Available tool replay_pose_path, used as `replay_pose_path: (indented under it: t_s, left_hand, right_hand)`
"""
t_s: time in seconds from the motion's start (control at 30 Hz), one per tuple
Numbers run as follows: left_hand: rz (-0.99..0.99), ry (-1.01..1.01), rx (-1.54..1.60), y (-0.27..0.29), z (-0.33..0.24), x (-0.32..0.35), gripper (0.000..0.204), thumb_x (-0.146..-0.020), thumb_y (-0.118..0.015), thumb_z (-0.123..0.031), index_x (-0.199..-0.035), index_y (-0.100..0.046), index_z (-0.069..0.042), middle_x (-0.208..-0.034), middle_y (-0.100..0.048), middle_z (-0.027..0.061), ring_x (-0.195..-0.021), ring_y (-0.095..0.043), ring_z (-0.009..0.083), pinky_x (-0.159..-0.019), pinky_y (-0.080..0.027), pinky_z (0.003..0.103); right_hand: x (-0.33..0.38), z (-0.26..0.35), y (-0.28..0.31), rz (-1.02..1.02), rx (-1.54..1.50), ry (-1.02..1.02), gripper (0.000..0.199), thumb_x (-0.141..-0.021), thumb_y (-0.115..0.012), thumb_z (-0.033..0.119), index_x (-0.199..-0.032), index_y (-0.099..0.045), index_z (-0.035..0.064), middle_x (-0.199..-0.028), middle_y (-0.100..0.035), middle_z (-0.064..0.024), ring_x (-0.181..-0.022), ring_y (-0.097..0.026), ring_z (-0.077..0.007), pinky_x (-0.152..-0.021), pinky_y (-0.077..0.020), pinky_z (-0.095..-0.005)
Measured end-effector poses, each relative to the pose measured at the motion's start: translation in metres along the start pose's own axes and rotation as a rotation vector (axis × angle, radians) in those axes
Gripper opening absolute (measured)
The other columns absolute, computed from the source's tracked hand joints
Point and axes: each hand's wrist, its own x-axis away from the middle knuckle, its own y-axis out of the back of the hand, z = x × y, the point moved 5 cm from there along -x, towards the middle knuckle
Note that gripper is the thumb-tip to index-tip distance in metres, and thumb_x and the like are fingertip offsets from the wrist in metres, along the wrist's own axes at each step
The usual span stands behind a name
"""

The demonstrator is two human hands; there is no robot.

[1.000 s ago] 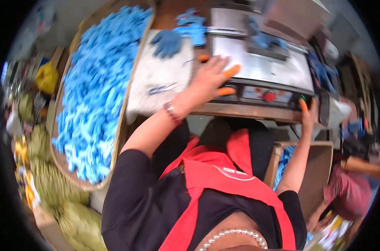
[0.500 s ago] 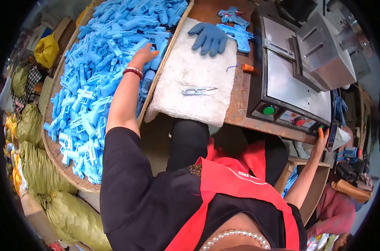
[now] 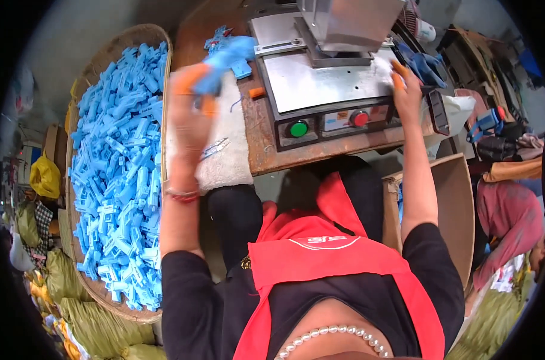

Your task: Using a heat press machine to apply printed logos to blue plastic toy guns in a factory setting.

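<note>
My left hand [image 3: 191, 111], with orange fingertip covers, is raised and blurred above the white towel [image 3: 227, 159]; it is shut on blue plastic parts [image 3: 224, 57]. To its left a wide woven basket [image 3: 83, 78] holds several loose blue plastic parts [image 3: 119, 162]. My right hand [image 3: 406, 90] rests on the right edge of the metal plate of a press machine [image 3: 326, 84], next to more blue parts [image 3: 425, 66]. The machine front carries a green button [image 3: 299, 128] and a red button [image 3: 360, 118].
The machine stands on a worn wooden bench [image 3: 272, 159]. A cardboard box [image 3: 452, 204] stands by my right arm. Another person in pink [image 3: 512, 222] sits at the right. Yellow-green sacks [image 3: 98, 327] pile at the lower left.
My left hand left the basket and swung up and right toward the machine with blue parts in it. My right hand rose from the bench's right end onto the machine plate.
</note>
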Motion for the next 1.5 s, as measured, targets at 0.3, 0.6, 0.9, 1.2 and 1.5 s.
replay_pose_path:
  t_s: [0.3,0.6,0.9,1.2,1.5]
  left_hand:
    - [0.459,0.131,-0.124,-0.109,-0.046,0.039,0.054,-0.081,-0.062,-0.006,-0.132,-0.048,-0.014,-0.126,-0.046,0.0213,-0.116,-0.044,0.0389,-0.099,-0.037,0.043]
    - [0.165,-0.057,-0.185,-0.162,-0.042,-0.006,0.043,-0.08,-0.064,-0.005,-0.122,-0.056,-0.008,-0.114,-0.054,0.0188,-0.101,-0.051,0.0356,-0.086,-0.043,0.042]
    - [0.304,0.047,-0.38,-0.26,-0.021,-0.046,0.028,-0.083,-0.059,-0.021,-0.106,-0.066,-0.008,-0.11,-0.063,0.0084,-0.104,-0.05,0.0318,-0.086,-0.038,0.044]
    - [0.645,-0.114,-0.173,-0.127,-0.041,0.059,0.073,-0.072,-0.074,-0.026,-0.138,-0.043,-0.023,-0.139,-0.041,0.0151,-0.125,-0.038,0.0406,-0.105,-0.033,0.047]
    - [0.197,-0.034,-0.187,-0.047,0.002,0.057,0.046,-0.073,-0.067,-0.009,-0.118,-0.058,-0.011,-0.116,-0.055,0.0149,-0.109,-0.052,0.0321,-0.089,-0.045,0.041]
  right_hand:
    - [-0.067,0.004,-0.084,-0.026,0.042,0.163,0.022,-0.079,-0.068,0.025,-0.09,-0.066,0.0069,-0.093,-0.063,-0.013,-0.085,-0.058,-0.0344,-0.074,-0.0454,-0.0425]
    - [0.015,0.024,0.134,-0.263,-0.095,-0.124,0.03,-0.081,-0.064,0.01,-0.11,-0.059,0.0006,-0.112,-0.059,-0.0113,-0.108,-0.055,-0.0227,-0.096,-0.0395,-0.0324]
    - [0.106,-0.005,0.157,-0.095,-0.186,-0.401,0.035,-0.085,-0.06,0.003,-0.119,-0.056,-0.0014,-0.127,-0.053,-0.0115,-0.125,-0.044,-0.0211,-0.105,-0.0301,-0.0312]
    - [0.074,-0.095,0.047,0.127,-0.274,-0.613,0.067,-0.078,-0.074,0.029,-0.129,-0.046,-0.0036,-0.123,-0.054,-0.0137,-0.112,-0.05,-0.0216,-0.097,-0.0375,-0.0317]
    - [0.094,-0.126,0.061,-0.085,-0.3,-0.495,0.056,-0.087,-0.065,0.013,-0.135,-0.04,-0.0017,-0.134,-0.046,-0.0131,-0.12,-0.046,-0.0214,-0.102,-0.0338,-0.0317]
